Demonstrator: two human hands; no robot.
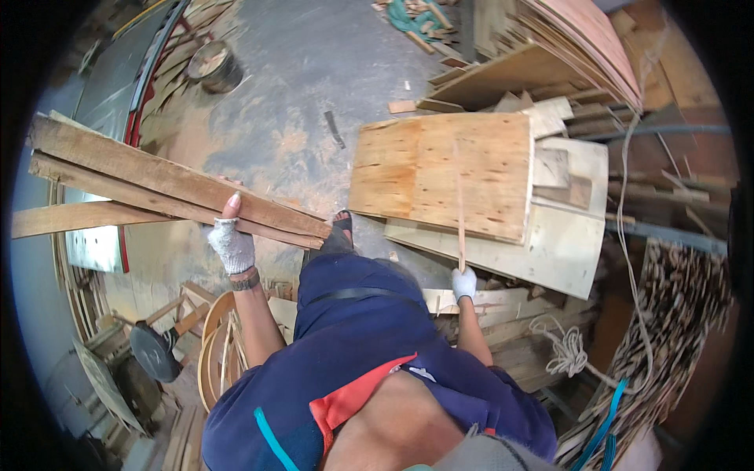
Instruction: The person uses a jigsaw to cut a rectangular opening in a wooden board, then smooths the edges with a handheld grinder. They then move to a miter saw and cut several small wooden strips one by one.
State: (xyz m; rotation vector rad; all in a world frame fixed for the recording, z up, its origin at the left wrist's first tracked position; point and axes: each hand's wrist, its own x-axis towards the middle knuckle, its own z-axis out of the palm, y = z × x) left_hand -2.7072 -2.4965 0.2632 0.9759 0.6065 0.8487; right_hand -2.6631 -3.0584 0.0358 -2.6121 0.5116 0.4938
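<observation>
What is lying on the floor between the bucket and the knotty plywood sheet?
In the head view, a dark strip lies on the dusty floor between the bucket and the knotty plywood sheet.

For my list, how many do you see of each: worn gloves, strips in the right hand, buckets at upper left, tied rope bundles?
White fabric gloves: 2
Thin pale wooden strip in the right hand: 1
Round dark bucket: 1
Pale tied rope bundle: 1
Total: 5
</observation>
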